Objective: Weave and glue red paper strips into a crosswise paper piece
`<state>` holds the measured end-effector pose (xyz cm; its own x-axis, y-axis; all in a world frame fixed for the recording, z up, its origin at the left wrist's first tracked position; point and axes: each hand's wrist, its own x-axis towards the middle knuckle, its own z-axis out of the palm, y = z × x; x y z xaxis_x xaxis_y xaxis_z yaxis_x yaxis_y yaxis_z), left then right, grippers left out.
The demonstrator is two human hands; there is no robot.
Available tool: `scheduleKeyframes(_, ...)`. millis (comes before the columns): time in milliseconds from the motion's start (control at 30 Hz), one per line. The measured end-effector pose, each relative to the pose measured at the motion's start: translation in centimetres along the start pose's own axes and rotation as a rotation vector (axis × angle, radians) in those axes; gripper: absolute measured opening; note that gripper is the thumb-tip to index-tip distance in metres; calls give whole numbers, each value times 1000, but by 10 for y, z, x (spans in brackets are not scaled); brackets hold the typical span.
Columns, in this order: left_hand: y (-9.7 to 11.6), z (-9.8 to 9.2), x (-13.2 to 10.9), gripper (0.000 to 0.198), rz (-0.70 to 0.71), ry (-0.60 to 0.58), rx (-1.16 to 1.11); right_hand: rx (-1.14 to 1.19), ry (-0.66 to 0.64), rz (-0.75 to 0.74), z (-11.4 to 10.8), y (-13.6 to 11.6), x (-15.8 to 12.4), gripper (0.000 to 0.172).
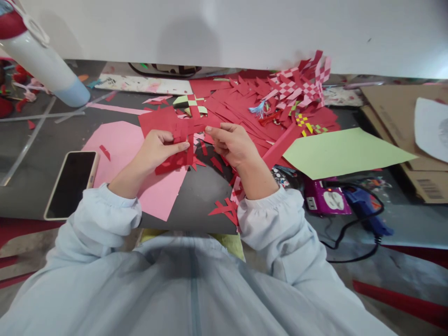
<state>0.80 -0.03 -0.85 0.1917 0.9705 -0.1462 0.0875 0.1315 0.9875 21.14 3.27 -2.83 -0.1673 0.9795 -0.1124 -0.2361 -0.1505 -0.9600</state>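
My left hand (154, 150) is closed, thumb against fingers, on a piece of interlaced red paper strips (182, 128). My right hand (237, 145) has its fingers curled in and pinches a red paper strip at the right side of that piece. Beneath my left hand lie red paper (154, 120) and a pink paper sheet (164, 203). Red paper scraps (217, 163) are scattered between and below the hands. Just beyond them spreads a heap of red strips (231, 105), topped by red-and-pink checkered woven pieces (285, 88).
A white bottle (52, 65) stands at the back left, a phone (72, 184) near the front left. To the right are a light green sheet (346, 151), a purple box (327, 198), a blue glue gun (367, 210) with a black cord, and cardboard (395, 112). A white panel (245, 32) rises behind.
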Motion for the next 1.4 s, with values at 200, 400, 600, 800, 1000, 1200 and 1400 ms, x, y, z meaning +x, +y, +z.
scheduleKeyframes(200,5,3,-3,25,-2,-10,-25,5,40,9,-1,-3,-1,59)
scheduleKeyframes(400,2,3,-2,24,8,3,10,26,-72,120,7,-1,-3,59)
scheduleKeyframes(600,2,2,0,21,16,-28,76,84,-146,130,17,3,-8,61)
scheduleKeyframes(800,2,2,1,31,4,-11,110,146,-41,94,27,8,-9,56)
scheduleKeyframes(1000,1,3,0,35,-20,3,47,185,-13,79,30,11,-9,52)
scheduleKeyframes(1200,0,-1,3,25,23,-2,168,104,7,48,29,9,-10,47)
scheduleKeyframes(1400,-6,-4,10,25,198,69,342,80,-61,-14,30,9,-12,39)
